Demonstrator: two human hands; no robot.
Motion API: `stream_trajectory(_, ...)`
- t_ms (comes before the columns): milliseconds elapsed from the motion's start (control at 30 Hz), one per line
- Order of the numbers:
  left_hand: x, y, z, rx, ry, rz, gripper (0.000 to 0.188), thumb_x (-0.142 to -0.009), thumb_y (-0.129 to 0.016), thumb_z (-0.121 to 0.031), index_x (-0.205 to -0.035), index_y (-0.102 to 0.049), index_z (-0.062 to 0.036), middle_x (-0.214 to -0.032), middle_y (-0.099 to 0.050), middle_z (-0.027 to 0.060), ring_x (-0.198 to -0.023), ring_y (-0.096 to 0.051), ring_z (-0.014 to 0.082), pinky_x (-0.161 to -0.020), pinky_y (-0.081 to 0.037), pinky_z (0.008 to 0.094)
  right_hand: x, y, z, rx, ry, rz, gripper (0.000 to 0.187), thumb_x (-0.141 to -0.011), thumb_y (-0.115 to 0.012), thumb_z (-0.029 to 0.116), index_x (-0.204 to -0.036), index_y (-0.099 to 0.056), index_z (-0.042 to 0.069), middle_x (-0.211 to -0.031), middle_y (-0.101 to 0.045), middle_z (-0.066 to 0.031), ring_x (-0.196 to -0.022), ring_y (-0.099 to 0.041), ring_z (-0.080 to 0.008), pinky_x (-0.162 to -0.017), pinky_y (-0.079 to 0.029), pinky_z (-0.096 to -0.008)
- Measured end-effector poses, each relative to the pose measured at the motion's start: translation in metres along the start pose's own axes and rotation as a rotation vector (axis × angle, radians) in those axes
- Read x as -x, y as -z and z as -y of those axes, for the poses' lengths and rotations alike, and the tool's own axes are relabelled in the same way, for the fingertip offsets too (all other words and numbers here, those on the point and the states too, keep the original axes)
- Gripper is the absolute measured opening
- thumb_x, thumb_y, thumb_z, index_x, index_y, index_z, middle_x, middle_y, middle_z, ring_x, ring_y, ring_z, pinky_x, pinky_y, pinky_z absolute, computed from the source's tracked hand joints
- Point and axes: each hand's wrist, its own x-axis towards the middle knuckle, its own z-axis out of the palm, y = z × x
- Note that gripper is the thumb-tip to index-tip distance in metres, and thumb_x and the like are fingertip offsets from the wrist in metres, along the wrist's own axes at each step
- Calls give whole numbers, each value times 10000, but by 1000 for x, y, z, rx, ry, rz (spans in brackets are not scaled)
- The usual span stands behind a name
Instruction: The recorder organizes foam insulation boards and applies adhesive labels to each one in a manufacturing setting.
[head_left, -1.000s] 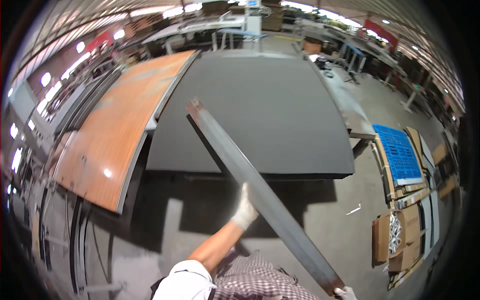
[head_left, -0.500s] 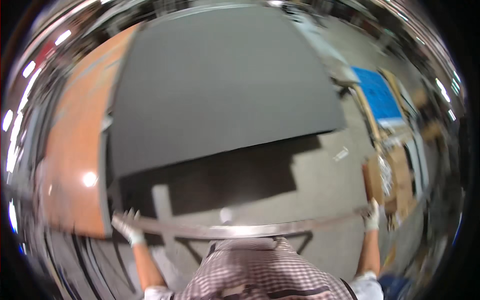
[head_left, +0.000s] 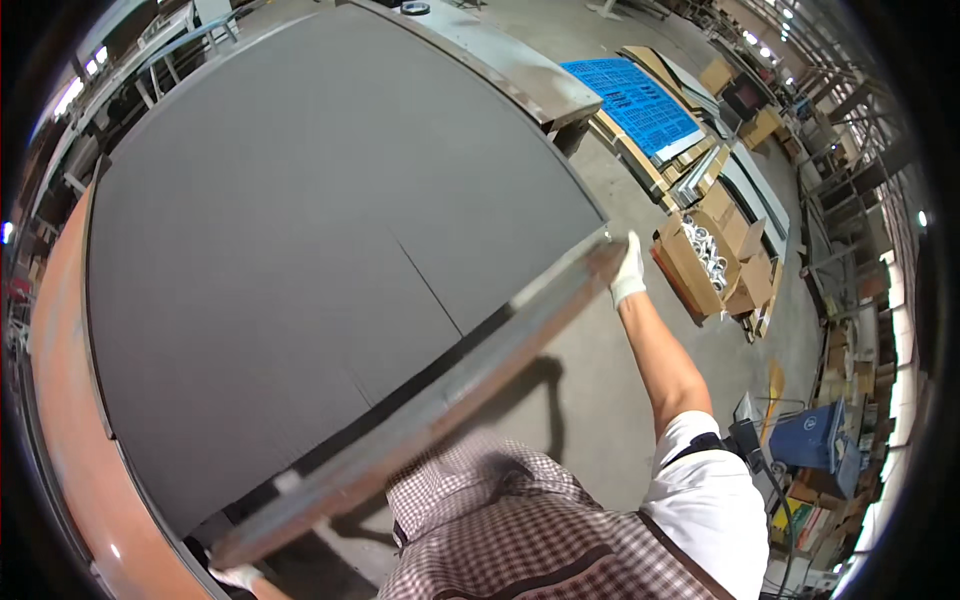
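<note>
Handling the long, flat, grey-brown metal bar [head_left: 430, 408] well calls, I judge, for both ends to travel together, so that it stays in line with the near edge of the broad, dark grey, matt sheet [head_left: 310, 190] instead of swinging a corner into it. The bar is held between the two hands, in front of the body, running slantwise along that edge; whether it touches the sheet I cannot tell. The white-gloved right hand [head_left: 628, 272] is clamped on the far right end, arm stretched out, just beside the sheet's corner. The white-gloved left hand [head_left: 238, 576] is at the low left end, its fingers mostly hidden, so how firmly they close cannot be told. That end deserves the most care, being near the glossy orange panel [head_left: 62, 345], where knuckles could be pinched or the finish scraped. Keeping the middle off the brown-and-white checked apron [head_left: 500, 525] would help too.

Against half a second ago, when the bar lay nearly level across the picture with floor between it and the sheet, it now slopes up to the right and overlaps the edge. The view has turned, bringing the open cardboard box of white rings [head_left: 706, 256] closer to the middle
</note>
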Motion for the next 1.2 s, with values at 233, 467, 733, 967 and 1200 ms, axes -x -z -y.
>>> stream_trajectory(233,-38,-46,-33,-75,-62,-185,667,-934,-371,-433,-1414,-403,29,-1466,-403,174,-1336,-375,360,-1077,-346,493,-53,-24,-30,95,-105,-25,604,-913,-432,532,-1275,-519,57,-1301,-542,-158,-1178,-517,-324,-1020,-393,-498)
stream_trajectory(467,-57,-87,-37,-90,-250,-91,579,-903,-430,-410,-1229,-605,35,-1288,-571,199,-1204,-518,344,-1042,-393,473,-13,-120,9,14,-121,-147,570,-882,-498,534,-1123,-543,19,-1184,-568,-207,-1039,-559,-338,-899,-454,-519)
stream_trajectory(733,-78,-133,-47,-88,-267,-117,415,-918,-463,-284,-1111,-664,23,-1163,-630,171,-1066,-594,312,-886,-509,481,-58,-139,12,51,48,-186,424,-852,-492,492,-915,-547,77,-762,-474,-102,-682,-487,-281,-616,-434,-423)
stream_trajectory(967,-49,-179,-72,-95,-354,-91,443,-908,-486,-273,-1173,-634,49,-1191,-628,198,-1023,-617,340,-874,-519,513,-80,-156,15,70,-92,-271,469,-881,-502,513,-1041,-578,78,-930,-565,-156,-847,-562,-331,-759,-482,-520)
stream_trajectory(1200,-128,-157,-86,33,-233,-152,489,-936,-421,-307,-1227,-596,45,-1256,-582,205,-1135,-563,353,-1025,-417,491,-99,-189,13,13,-176,-183,520,-870,-561,459,-1150,-578,21,-1132,-606,-151,-1010,-588,-303,-890,-481,-465)
